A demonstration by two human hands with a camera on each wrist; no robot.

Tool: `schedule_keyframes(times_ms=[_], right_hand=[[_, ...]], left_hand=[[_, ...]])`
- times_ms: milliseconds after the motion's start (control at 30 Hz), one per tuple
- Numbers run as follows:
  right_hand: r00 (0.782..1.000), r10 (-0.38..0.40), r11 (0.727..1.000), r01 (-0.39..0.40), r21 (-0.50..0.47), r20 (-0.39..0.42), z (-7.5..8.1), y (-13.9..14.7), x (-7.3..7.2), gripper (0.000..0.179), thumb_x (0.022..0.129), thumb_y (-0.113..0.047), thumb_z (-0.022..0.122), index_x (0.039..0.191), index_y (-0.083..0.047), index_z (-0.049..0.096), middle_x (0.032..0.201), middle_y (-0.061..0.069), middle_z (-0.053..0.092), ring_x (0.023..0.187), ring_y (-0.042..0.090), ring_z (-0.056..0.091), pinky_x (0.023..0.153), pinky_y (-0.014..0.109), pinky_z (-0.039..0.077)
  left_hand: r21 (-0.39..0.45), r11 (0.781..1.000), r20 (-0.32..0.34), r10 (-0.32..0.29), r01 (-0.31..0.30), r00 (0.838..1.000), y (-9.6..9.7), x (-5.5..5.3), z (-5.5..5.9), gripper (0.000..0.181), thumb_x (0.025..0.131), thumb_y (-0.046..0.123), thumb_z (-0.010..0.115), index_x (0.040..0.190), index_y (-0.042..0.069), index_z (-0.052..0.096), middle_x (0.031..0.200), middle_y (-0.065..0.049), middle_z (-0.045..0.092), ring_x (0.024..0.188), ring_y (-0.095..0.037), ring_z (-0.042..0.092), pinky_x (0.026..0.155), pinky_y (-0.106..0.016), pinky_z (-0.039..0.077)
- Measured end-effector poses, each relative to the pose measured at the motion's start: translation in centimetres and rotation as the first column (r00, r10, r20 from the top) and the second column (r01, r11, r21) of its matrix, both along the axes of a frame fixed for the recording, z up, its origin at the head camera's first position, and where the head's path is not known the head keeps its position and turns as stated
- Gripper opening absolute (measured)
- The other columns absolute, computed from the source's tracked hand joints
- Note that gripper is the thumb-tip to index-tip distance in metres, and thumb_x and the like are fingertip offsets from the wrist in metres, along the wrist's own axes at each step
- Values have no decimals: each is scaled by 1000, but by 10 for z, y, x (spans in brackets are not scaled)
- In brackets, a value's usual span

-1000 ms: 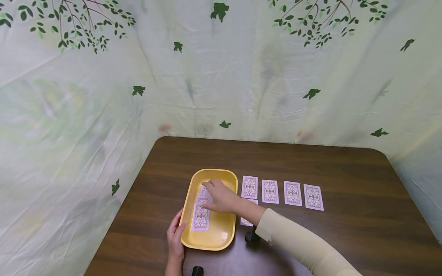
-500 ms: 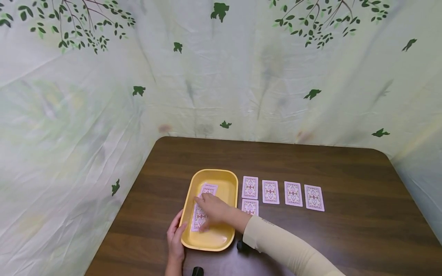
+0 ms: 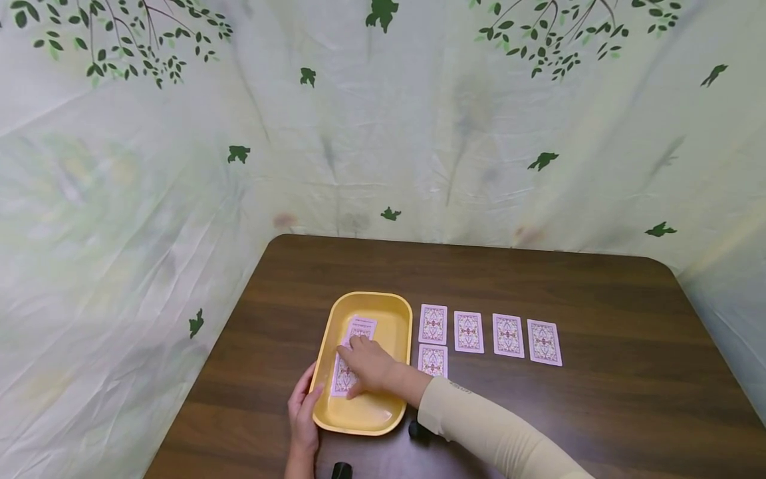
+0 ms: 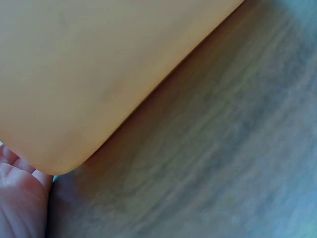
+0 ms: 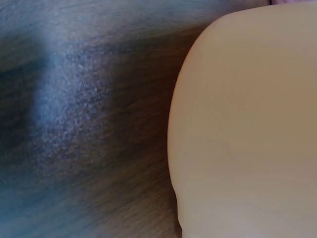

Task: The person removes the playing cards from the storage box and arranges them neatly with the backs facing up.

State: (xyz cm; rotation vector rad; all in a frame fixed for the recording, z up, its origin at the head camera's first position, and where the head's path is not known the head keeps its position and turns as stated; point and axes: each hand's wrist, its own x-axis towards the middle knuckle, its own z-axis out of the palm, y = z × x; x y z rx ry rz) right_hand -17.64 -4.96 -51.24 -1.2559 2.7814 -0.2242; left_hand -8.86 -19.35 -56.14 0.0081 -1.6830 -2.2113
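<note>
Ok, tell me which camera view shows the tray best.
The head view: it frames the whole tray, though the left hand, right hand and cards cover parts. The left wrist view shows only a corner and edge; the right wrist view, a rounded corner, cut off.

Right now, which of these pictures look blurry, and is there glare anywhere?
Head view: fairly crisp, patterns on the cards distinct. Left wrist view: hazy, grain of the table smeared, bluish toward the right. Right wrist view: soft too, with pale glare at left and darker shading beside it.

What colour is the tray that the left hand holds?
The tray is yellow; the head view shows it best.
</note>
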Motion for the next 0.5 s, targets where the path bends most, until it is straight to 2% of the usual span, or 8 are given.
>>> schedule_keyframes(times_ms=[200,500], right_hand=[[997,-48,998,51,-47,52,-1,1,0,83,57,-50,80,125,-12,51,105,9,48,92,20,42,76,30,39],[995,-72,996,75,-52,68,0,0,2,85,55,-50,80,125,-10,51,98,8,45,87,20,39,73,27,36]], left_hand=[[1,1000,0,2,-2,1000,0,0,0,36,89,-8,41,123,-22,40,115,-10,58,99,-19,55,82,-24,46],[4,1000,-2,-2,2,1000,0,1,0,36,89,-8,41,123,-21,40,115,-9,58,99,-19,55,83,-24,46]])
